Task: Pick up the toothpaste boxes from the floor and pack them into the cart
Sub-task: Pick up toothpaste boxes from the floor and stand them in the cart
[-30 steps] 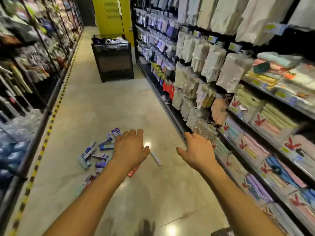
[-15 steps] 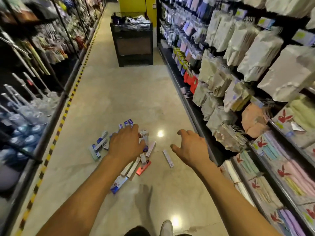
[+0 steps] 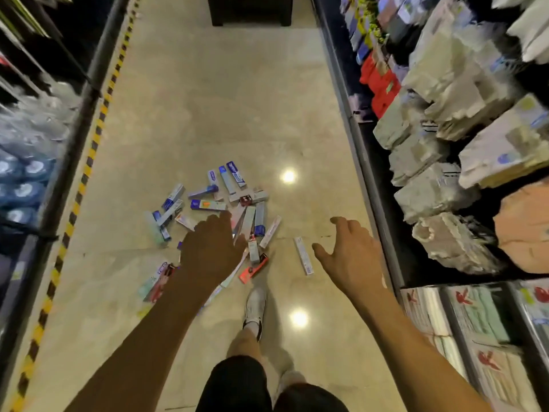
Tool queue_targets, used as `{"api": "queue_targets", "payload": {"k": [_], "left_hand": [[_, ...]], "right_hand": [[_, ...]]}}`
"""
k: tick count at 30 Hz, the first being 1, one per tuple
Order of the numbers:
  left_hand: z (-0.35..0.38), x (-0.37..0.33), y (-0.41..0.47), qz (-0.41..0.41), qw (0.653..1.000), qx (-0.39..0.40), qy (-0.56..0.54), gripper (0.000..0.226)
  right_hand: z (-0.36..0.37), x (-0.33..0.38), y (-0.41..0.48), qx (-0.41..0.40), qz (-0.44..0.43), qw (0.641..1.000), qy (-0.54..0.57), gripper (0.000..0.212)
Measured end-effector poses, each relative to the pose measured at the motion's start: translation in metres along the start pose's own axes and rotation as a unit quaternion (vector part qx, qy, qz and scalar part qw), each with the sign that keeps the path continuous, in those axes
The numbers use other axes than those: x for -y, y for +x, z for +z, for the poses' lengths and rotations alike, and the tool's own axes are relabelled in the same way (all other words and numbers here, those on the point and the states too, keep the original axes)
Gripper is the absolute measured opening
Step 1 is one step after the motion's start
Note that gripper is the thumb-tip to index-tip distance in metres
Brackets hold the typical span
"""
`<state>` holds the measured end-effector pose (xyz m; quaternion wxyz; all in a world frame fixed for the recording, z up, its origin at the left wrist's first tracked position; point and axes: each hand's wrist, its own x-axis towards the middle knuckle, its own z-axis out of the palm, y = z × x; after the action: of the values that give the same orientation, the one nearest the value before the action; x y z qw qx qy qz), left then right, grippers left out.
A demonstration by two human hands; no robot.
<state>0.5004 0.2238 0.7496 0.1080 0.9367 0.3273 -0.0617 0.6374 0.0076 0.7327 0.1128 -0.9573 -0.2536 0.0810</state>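
Observation:
Several toothpaste boxes lie scattered in a loose pile on the beige aisle floor, mostly white and blue, with a red one at the near edge. One white box lies apart to the right. My left hand is stretched out above the near side of the pile, fingers relaxed, holding nothing. My right hand hovers to the right of the lone white box, fingers spread and empty. No cart shows in this view.
Store shelves with packaged goods line the right side. A dark shelf with a yellow-black striped floor strip runs along the left. A black display stand blocks the far aisle. My white shoe is just behind the pile.
The view has tilted down and come closer to the pile. Both hands have reached further forward over the boxes; my leg and shoe have come into view.

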Motion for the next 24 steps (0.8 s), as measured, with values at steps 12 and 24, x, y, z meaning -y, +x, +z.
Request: {"api": "queue_targets", "payload": {"k": [12,24], "left_hand": [[0.285,0.012,0.218,-0.031,0.992,0.125,0.014,0.042],[0.644,0.056,0.298,-0.104,0.975,0.184,0.067,0.049]], "right_hand": [[0.278,-0.076,0.173,0.077,0.065,0.994,0.030,0.063],[0.618,-0.185,0.205,0.181,0.151,0.971,0.048,0.080]]}}
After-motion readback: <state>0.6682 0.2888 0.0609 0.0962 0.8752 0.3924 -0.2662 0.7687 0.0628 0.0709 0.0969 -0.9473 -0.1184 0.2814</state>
